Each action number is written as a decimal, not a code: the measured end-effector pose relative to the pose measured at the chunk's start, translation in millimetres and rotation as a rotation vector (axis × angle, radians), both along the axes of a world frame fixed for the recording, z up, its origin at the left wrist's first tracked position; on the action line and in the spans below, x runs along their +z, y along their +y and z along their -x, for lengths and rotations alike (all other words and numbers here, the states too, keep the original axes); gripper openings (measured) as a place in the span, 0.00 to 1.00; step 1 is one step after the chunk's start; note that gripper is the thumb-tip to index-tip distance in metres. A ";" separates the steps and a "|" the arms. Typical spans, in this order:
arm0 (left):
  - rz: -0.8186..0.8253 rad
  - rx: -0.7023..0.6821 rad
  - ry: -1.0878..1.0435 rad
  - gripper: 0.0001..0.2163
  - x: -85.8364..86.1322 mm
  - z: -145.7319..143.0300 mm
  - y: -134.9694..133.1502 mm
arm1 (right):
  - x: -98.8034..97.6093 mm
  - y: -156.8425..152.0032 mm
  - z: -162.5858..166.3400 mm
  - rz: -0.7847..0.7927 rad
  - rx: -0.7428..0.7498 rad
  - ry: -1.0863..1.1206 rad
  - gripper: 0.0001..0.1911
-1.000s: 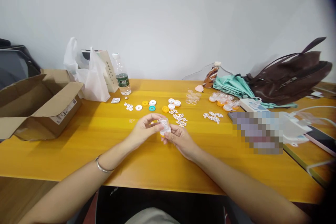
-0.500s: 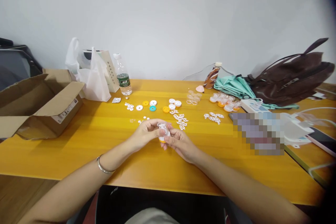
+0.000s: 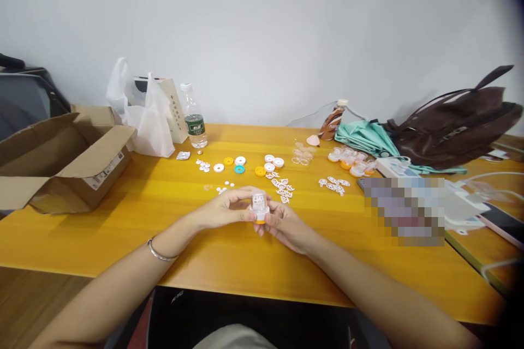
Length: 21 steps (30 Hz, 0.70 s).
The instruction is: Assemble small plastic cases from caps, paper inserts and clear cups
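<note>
Between my two hands, just above the table, is a small clear-domed plastic container (image 3: 259, 205) with a white collar and an orange base. My left hand (image 3: 229, 208) wraps its left side, thumb pressed against the collar. On the right, my right hand (image 3: 289, 226) grips the collar and base with its thumb in front; most of its fingers are hidden behind. A white lattice piece seems to show through the clear dome. Beyond my hands lie white lattice pieces (image 3: 283, 192), white discs (image 3: 269, 167), a yellow disc (image 3: 260, 171) and a teal disc (image 3: 239, 169).
Finished-looking domed containers (image 3: 355, 162) cluster at the right, near more lattice pieces (image 3: 333, 184) and clear rings (image 3: 302, 154). A cardboard box (image 3: 102, 158) and water bottle (image 3: 195, 120) stand left. A brown bag (image 3: 454, 125), teal cloth (image 3: 364, 137) and cables occupy the right side.
The domed container has turned more upright in my hands. My left fingers have shifted off the dome's front, and its thumb has come down to the collar.
</note>
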State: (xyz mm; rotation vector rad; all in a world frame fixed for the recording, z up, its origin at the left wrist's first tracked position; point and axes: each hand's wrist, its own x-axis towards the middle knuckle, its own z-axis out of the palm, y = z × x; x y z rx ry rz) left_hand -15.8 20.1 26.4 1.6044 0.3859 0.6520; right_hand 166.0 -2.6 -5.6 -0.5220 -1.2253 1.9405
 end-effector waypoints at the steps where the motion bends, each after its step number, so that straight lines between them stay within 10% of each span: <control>1: -0.007 0.037 -0.011 0.18 0.9 -0.1 -0.8 | -0.2 -0.5 0.3 0.011 0.017 0.006 0.17; 21: -0.176 0.400 -0.090 0.13 -8.5 -13.6 -10.5 | -1.6 -7.9 10.1 -0.103 -0.211 0.019 0.13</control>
